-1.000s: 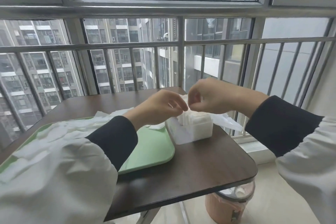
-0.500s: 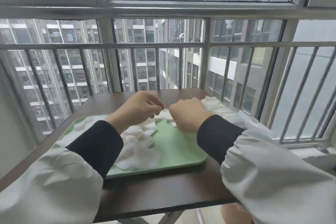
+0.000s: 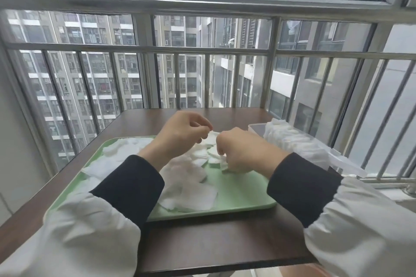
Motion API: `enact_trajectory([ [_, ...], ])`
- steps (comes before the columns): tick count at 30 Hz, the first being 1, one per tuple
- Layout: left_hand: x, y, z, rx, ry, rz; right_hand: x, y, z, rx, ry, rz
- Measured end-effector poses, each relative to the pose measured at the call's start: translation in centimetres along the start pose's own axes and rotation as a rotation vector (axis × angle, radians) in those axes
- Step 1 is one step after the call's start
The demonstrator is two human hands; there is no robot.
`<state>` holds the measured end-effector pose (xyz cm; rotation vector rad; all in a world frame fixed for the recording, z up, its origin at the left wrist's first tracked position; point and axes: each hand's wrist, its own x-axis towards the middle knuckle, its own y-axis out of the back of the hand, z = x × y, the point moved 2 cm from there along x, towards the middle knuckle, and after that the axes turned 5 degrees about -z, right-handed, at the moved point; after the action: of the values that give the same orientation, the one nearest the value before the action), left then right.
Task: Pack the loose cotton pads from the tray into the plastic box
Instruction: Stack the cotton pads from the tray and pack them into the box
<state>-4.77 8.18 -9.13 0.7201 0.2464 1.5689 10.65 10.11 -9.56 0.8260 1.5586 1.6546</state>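
Returned from plastic box (image 3: 256, 129) to tray (image 3: 247, 195): left hand (image 3: 180, 132) pinching a cotton pad (image 3: 211, 138), right hand (image 3: 238, 150) curled round more; another batch begun, many remain.

High-rise flat balcony: barred window (image 3: 225, 78), apartment towers (image 3: 90, 74) outside.

The back of the right hand (image 3: 243, 150) half hides its curled fingers (image 3: 222, 149), so whether they grip cotton pads (image 3: 191, 186) cannot be told, and the right sleeve (image 3: 299, 186) covers the near side of the plastic box (image 3: 256, 128).
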Motion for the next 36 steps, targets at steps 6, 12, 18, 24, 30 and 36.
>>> enact_trajectory([
  [6,-0.4,1.1,0.1,0.001,-0.074,-0.089,-0.1,1.1,1.5,0.762,0.056,0.043],
  [12,-1.2,1.3,-0.1,-0.202,-0.061,-0.269,0.0,1.2,1.7,1.119,0.091,0.199],
  [18,-1.2,1.3,-0.2,-0.302,-0.126,-0.161,0.3,0.7,1.7,1.572,0.166,0.084],
  [24,-1.2,1.4,-0.4,-0.395,-0.145,-0.063,0.4,0.7,1.5,1.791,0.237,0.019],
  [30,-1.2,1.4,-0.7,-0.427,-0.11,-0.021,0.3,0.0,1.5,1.627,0.189,0.125],
  [36,-0.9,1.3,-1.1,-0.603,-0.012,0.021,0.5,-0.1,1.8,1.606,0.112,0.259],
])
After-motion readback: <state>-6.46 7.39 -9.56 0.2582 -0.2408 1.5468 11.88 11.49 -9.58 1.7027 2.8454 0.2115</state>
